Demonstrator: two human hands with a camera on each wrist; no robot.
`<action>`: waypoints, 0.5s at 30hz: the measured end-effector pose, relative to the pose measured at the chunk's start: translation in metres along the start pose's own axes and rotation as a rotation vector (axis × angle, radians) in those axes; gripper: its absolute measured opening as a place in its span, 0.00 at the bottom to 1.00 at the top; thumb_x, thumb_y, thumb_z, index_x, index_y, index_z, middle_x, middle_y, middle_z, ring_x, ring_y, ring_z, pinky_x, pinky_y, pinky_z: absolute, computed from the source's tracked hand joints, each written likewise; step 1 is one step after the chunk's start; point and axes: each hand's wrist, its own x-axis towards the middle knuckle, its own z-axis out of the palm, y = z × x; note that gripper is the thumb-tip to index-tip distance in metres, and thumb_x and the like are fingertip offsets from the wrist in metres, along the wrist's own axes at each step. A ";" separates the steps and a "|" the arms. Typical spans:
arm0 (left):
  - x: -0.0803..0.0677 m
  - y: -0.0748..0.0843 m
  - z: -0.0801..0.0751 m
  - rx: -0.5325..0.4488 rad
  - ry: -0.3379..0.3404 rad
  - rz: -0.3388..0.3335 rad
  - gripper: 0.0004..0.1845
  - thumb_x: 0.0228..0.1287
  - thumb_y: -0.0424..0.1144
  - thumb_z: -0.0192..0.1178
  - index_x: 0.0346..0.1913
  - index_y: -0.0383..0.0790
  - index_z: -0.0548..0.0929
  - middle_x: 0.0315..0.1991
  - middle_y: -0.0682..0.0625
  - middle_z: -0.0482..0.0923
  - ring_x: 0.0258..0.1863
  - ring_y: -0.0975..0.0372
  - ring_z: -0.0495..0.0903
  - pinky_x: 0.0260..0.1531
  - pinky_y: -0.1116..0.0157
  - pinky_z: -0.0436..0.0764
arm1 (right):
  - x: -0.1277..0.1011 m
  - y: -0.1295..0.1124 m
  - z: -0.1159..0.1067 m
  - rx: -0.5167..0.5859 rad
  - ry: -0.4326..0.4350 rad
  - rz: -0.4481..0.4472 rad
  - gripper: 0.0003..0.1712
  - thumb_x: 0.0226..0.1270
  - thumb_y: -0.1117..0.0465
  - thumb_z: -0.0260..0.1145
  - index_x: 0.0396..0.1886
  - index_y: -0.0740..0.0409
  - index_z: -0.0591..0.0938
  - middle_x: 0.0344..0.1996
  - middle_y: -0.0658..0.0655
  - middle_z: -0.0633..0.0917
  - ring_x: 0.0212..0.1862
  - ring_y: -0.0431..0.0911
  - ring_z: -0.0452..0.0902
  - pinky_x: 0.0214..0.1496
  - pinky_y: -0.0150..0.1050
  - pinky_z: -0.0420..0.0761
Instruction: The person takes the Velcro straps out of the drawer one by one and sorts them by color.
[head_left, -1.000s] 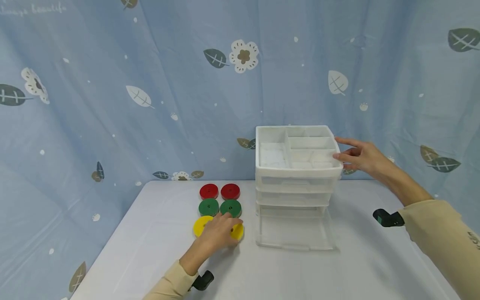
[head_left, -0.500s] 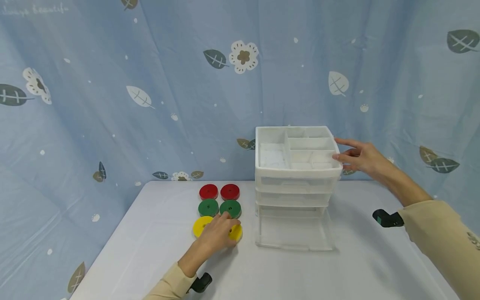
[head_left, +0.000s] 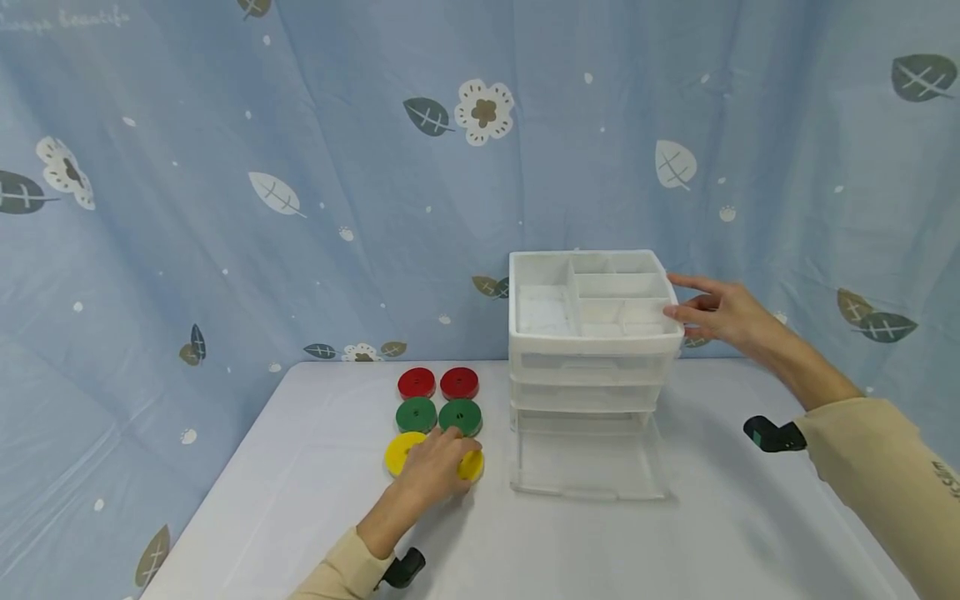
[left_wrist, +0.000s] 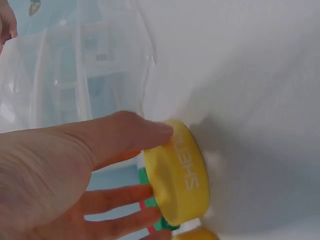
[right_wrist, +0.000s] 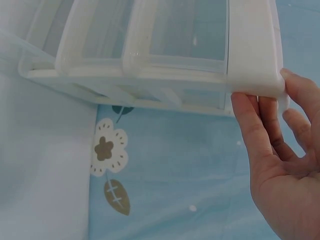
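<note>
My left hand (head_left: 437, 463) grips the right yellow disc (head_left: 471, 466) on the white table. In the left wrist view, the thumb lies on the lettered edge of this yellow disc (left_wrist: 181, 175), and the other fingers reach its far side. A second yellow disc (head_left: 399, 450) sits just left of it. Over on the right, my right hand (head_left: 723, 315) holds the upper right rim of a white plastic drawer unit (head_left: 592, 344). In the right wrist view, its fingers (right_wrist: 254, 131) touch the side of the top tray. The clear bottom drawer (head_left: 588, 492) is pulled out.
Behind the yellow discs are two green discs (head_left: 416, 415) and two red discs (head_left: 417, 382), in rows. The tray on top of the unit has dividers (head_left: 624, 286). A blue patterned curtain (head_left: 337, 167) hangs behind the table (head_left: 300, 467).
</note>
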 end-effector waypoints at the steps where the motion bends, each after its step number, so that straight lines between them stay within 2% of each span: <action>1: -0.001 0.002 0.000 0.007 0.005 0.000 0.23 0.49 0.43 0.76 0.52 0.50 0.85 0.46 0.49 0.82 0.43 0.55 0.77 0.38 0.58 0.83 | 0.000 0.000 0.000 0.002 -0.002 0.000 0.48 0.65 0.39 0.64 0.79 0.45 0.53 0.58 0.69 0.76 0.47 0.44 0.82 0.47 0.39 0.86; 5: -0.003 0.017 -0.003 0.003 0.040 0.019 0.19 0.53 0.47 0.73 0.50 0.49 0.86 0.45 0.50 0.83 0.40 0.57 0.79 0.34 0.61 0.82 | 0.000 0.000 0.000 0.012 -0.006 0.002 0.48 0.65 0.39 0.64 0.79 0.46 0.53 0.58 0.69 0.75 0.46 0.42 0.82 0.47 0.39 0.86; 8: -0.006 0.032 -0.006 -0.108 0.007 0.052 0.15 0.56 0.52 0.70 0.45 0.50 0.87 0.40 0.54 0.84 0.35 0.64 0.78 0.29 0.67 0.79 | 0.000 0.000 0.000 0.015 -0.008 -0.002 0.48 0.65 0.40 0.64 0.79 0.46 0.53 0.58 0.68 0.76 0.46 0.41 0.82 0.47 0.39 0.86; 10: -0.007 0.043 -0.006 -0.241 -0.062 0.088 0.14 0.58 0.54 0.68 0.42 0.51 0.87 0.36 0.59 0.84 0.32 0.69 0.77 0.30 0.71 0.77 | 0.000 0.000 -0.001 0.016 -0.011 -0.009 0.48 0.66 0.40 0.64 0.79 0.46 0.53 0.58 0.69 0.76 0.45 0.40 0.82 0.47 0.39 0.86; 12: -0.007 0.053 -0.004 -0.417 -0.144 0.139 0.14 0.60 0.54 0.67 0.43 0.50 0.87 0.34 0.61 0.84 0.30 0.73 0.77 0.31 0.74 0.77 | 0.000 0.000 -0.001 0.019 -0.012 -0.014 0.47 0.67 0.41 0.64 0.79 0.46 0.53 0.58 0.69 0.76 0.44 0.39 0.82 0.47 0.38 0.86; 15: -0.005 0.066 0.007 -0.680 -0.257 0.204 0.16 0.62 0.50 0.66 0.46 0.44 0.86 0.32 0.62 0.84 0.31 0.75 0.78 0.34 0.77 0.79 | 0.000 -0.001 0.000 0.022 -0.008 -0.023 0.47 0.67 0.42 0.64 0.79 0.46 0.54 0.57 0.69 0.77 0.42 0.36 0.82 0.46 0.38 0.86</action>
